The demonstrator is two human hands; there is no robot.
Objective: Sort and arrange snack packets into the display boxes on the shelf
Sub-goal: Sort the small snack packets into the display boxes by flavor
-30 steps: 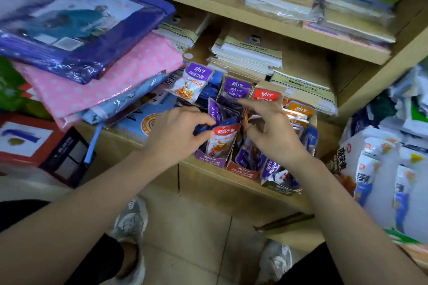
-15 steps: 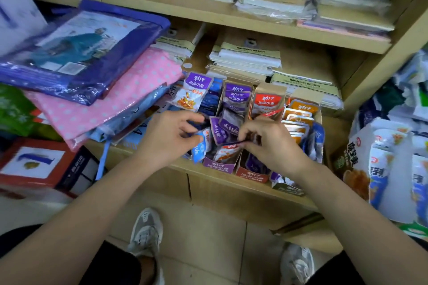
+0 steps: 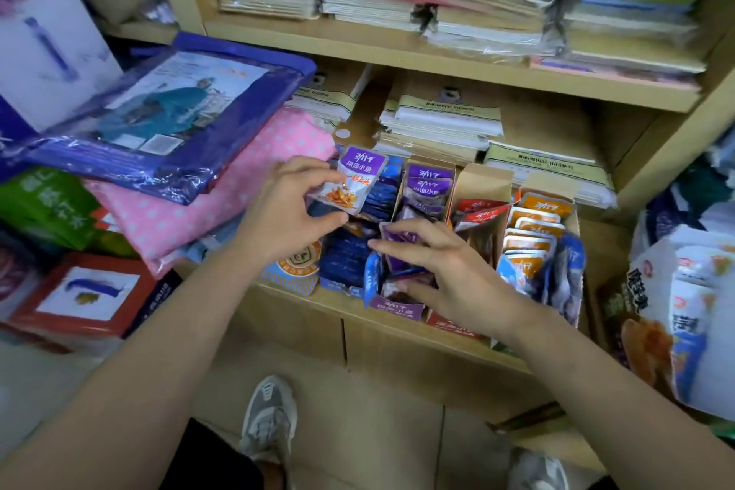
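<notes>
Purple-topped foil snack packet (image 3: 360, 185): pinched between thumb and curled fingers of left hand (image 3: 292, 211), up-left of purple cardboard display box (image 3: 395, 309). Right hand (image 3: 453, 278) flat, fingers straight, pressing purple packets (image 3: 399, 241) inside that box. Hold those back, drop new one in upright. Tight at box sides; open room above only.

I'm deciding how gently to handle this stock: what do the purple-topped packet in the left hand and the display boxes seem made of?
The purple-topped packet, pinched by the left hand, looks like glossy plastic film, perhaps foil-lined: it shines and has flat sealed edges. The display boxes look like thin printed cardboard: matte brown inner flaps and folded creases.
</notes>
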